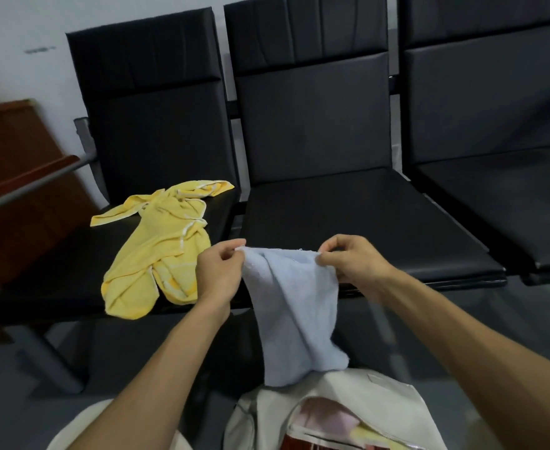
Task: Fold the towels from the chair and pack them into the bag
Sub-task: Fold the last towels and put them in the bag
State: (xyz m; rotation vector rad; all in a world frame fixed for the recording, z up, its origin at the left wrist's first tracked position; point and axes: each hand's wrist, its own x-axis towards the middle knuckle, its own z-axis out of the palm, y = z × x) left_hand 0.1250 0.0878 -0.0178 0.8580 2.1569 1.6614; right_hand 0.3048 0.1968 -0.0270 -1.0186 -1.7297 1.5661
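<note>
Pinching top corners of pale blue terry towel [294, 306], left hand [219, 274] and right hand [348, 259] let it hang flat for folding; crumpled yellow towel [156, 251] waits on black chair [72, 254]; cream fabric bag [332, 414] open below.

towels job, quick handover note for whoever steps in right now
Left hand: pinching one top corner of the light blue towel.
Right hand: pinching the other top corner; the towel hangs unfolded between them, above the bag.
Yellow towel: crumpled on the left chair seat, untouched.
Bag: cream, open at the bottom of the view, with pink and yellow cloth already showing inside.
Done: some items packed.
Left: fold and pack the blue towel, then the yellow one.
</note>
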